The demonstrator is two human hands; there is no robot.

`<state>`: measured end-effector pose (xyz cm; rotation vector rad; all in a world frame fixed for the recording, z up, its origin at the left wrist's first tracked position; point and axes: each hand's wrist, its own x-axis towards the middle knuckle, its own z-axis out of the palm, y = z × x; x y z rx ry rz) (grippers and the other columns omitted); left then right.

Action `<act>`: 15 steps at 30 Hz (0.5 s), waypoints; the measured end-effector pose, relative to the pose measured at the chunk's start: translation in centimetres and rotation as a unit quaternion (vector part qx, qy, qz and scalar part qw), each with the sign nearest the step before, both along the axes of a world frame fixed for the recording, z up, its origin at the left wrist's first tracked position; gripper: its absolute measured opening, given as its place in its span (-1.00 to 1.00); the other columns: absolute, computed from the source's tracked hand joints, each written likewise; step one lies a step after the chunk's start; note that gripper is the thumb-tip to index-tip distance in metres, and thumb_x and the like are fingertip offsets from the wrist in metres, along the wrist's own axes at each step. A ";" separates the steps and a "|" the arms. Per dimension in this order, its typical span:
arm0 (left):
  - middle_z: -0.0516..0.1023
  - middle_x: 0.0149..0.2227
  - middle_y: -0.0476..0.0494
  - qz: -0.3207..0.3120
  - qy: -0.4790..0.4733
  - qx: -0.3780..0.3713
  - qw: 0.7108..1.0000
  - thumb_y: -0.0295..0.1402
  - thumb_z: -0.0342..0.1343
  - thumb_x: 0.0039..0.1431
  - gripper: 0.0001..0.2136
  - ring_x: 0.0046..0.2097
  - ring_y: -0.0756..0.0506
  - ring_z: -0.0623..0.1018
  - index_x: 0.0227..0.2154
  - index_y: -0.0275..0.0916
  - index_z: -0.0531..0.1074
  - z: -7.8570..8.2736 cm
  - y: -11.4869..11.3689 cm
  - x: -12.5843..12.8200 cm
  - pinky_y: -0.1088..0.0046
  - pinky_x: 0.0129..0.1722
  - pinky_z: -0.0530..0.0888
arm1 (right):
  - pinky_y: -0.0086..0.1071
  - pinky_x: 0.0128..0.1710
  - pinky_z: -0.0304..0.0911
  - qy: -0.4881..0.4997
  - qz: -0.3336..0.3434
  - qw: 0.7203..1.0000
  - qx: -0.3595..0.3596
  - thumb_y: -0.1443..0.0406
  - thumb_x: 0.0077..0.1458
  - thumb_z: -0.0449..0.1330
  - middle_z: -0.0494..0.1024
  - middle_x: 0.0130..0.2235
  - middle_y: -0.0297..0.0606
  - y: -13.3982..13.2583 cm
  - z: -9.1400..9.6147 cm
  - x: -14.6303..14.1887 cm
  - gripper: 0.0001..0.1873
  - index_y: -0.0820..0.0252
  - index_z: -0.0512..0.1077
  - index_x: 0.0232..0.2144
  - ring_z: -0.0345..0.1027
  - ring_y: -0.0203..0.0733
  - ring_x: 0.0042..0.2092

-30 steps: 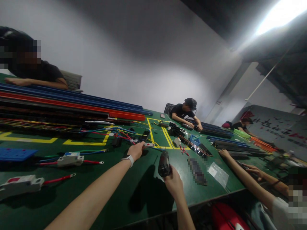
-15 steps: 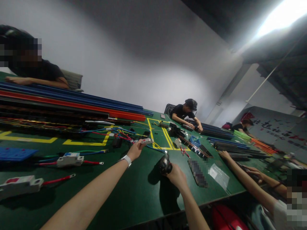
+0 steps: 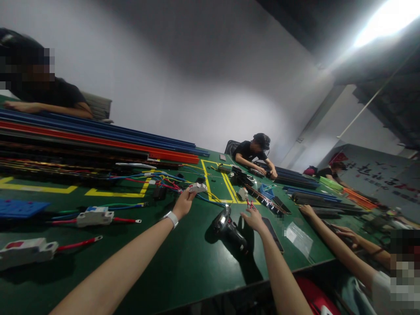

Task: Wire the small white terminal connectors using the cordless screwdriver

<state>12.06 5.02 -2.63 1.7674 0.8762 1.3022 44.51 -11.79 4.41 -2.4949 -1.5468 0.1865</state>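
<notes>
My left hand (image 3: 184,204), with a white band at the wrist, grips a small white circuit breaker (image 3: 198,188) above the table. A bundle of coloured wires (image 3: 164,179) lies just beyond it. My right hand (image 3: 254,218) holds nothing; its thumb and fingers are apart, close to short red wires (image 3: 251,204). Whether the fingertips touch those wires I cannot tell. Between my arms a black cordless drill (image 3: 231,232) lies on the green table. Right beside my right forearm is a dark phone (image 3: 273,234), partly hidden.
Two breakers with red leads, one near (image 3: 28,253) and one farther off (image 3: 95,216), lie at left. Long blue and orange rails (image 3: 170,156) run along the back left. A clear plastic bag (image 3: 299,239) and a co-worker's arms (image 3: 341,253) are at right. Other people sit across the table.
My right hand has let go of the drill, which now lies on the table, and has moved forward and right towards the red wires. My left hand still holds the breaker, slightly lower.
</notes>
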 end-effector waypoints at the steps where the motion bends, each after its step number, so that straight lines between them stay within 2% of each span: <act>1: 0.51 0.10 -0.20 0.000 -0.017 0.003 1.000 -0.16 -0.02 0.34 -0.63 0.14 -0.18 0.45 0.08 -0.22 0.41 -0.2 0.1 0.1 0.22 0.20 0.33 | -0.15 0.25 -0.03 -0.014 -0.015 1.000 -0.004 0.12 0.24 0.11 0.36 0.22 0.16 0.8 -0.3 0.6 -0.44 0.39 0.40 0.16 0.11 0.16 0.30; 5: 0.55 0.04 -0.20 -0.013 -0.091 0.017 0.996 -0.11 0.07 0.26 -0.63 0.10 -0.21 0.48 0.01 -0.20 0.48 -1.2 0.8 0.2 0.17 0.19 0.32 | -0.10 0.29 -0.09 -0.059 -0.049 0.997 -0.016 0.16 0.28 0.09 0.18 0.33 0.10 3.5 -1.7 1.9 -0.48 0.28 0.34 0.21 0.00 0.16 0.35; 7: 0.57 -0.02 -0.20 -0.022 -0.117 0.012 0.993 -0.09 0.12 0.22 -0.64 0.05 -0.22 0.50 -0.06 -0.21 0.52 -1.4 1.0 0.2 0.17 0.15 0.34 | -0.02 0.27 -0.04 -0.076 -0.068 0.995 -0.021 0.16 0.32 0.06 0.13 0.35 0.10 4.3 -2.2 2.3 -0.50 0.25 0.33 0.22 0.03 0.19 0.33; 9: 0.59 -0.08 -0.21 -0.024 -0.138 -0.001 0.990 -0.07 0.14 0.19 -0.64 -0.01 -0.22 0.52 -0.12 -0.24 0.54 -1.5 1.1 0.0 0.18 0.11 0.36 | 0.05 0.21 0.10 -0.089 -0.087 0.992 -0.027 0.15 0.33 0.08 0.20 0.31 0.06 5.0 -2.5 2.6 -0.55 0.21 0.34 0.19 0.17 0.17 0.26; 12: 0.60 -0.12 -0.22 -0.032 -0.162 -0.020 0.986 -0.05 0.16 0.16 -0.62 -0.06 -0.22 0.53 -0.15 -0.27 0.54 -1.5 1.2 -0.1 0.20 0.06 0.38 | 0.00 0.06 0.33 -0.105 -0.107 0.988 -0.030 0.16 0.29 0.18 0.38 0.16 -0.10 5.8 -2.4 2.9 -0.60 0.19 0.36 0.11 0.36 0.00 0.09; 15: 0.60 -0.14 -0.21 -0.042 -0.172 -0.041 0.983 -0.02 0.15 0.15 -0.59 -0.08 -0.20 0.53 -0.16 -0.28 0.53 -1.4 1.2 -0.2 0.24 0.01 0.41 | -0.08 -0.02 0.40 -0.115 -0.126 0.985 -0.030 0.19 0.29 0.20 0.44 0.08 -0.13 6.3 -2.0 3.0 -0.63 0.22 0.37 0.08 0.42 -0.06 0.01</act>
